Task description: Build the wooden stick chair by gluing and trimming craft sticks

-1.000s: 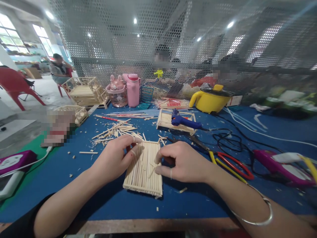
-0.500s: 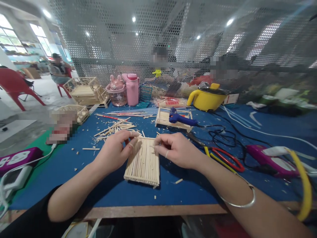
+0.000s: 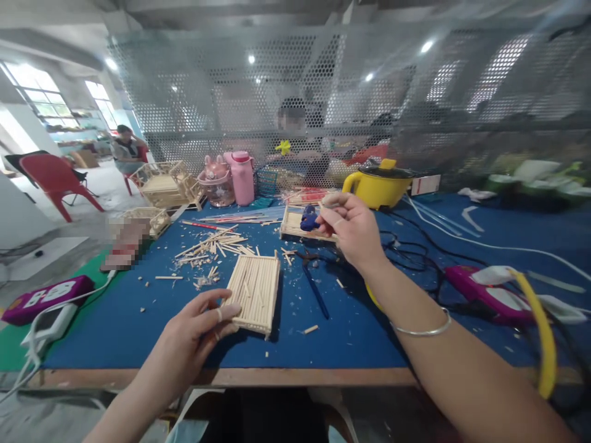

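A panel of pale wooden sticks (image 3: 256,286) lies on the blue table with two short loose stick pieces on it. My left hand (image 3: 203,323) grips the panel's lower left edge, thumb on top and fingers partly beneath. My right hand (image 3: 348,224) is farther back, its fingers bent together at the blue glue gun (image 3: 309,219), which rests over a small stick frame (image 3: 290,226). The hand hides much of the gun, so its hold on it is unclear. Loose sticks (image 3: 217,243) lie in a pile behind the panel.
Pliers with blue handles (image 3: 315,286) lie right of the panel. Farther back stand a pink bottle (image 3: 242,178), a yellow pot (image 3: 383,187) and a stick model (image 3: 164,184). Black cables and a purple power strip (image 3: 489,295) are at the right.
My right hand has left the panel's top edge and reached back to the glue gun. My left hand has moved down to the panel's lower left edge. The pliers have come into fuller view.
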Motion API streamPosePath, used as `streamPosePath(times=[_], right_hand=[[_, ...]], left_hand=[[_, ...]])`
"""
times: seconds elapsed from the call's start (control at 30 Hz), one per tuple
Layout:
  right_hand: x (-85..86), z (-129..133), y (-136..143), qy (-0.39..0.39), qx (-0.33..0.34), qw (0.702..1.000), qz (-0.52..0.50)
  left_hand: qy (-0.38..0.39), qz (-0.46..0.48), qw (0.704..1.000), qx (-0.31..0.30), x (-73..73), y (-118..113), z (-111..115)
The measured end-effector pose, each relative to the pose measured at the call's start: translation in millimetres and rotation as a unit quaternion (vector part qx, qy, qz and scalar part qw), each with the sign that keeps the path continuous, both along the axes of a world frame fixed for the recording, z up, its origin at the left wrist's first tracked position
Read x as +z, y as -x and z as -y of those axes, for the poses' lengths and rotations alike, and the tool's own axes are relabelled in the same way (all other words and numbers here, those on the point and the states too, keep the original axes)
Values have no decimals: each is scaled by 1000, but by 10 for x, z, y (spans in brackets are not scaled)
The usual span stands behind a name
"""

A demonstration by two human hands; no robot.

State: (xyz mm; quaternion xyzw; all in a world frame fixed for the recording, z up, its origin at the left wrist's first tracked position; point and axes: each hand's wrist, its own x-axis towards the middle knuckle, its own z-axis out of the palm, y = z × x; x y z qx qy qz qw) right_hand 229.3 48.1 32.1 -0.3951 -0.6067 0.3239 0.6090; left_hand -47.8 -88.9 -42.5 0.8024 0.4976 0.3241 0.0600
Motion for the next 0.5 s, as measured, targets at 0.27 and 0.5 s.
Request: streamPosePath(times=[0.27,0.5], right_hand=[[-269,-110,133,137,47,988,52],[-345,-51,220,220,117,962,109]], left_hand=[[60,35,998,11,124,161,-211],[140,62,987,-41,213,311,-430]])
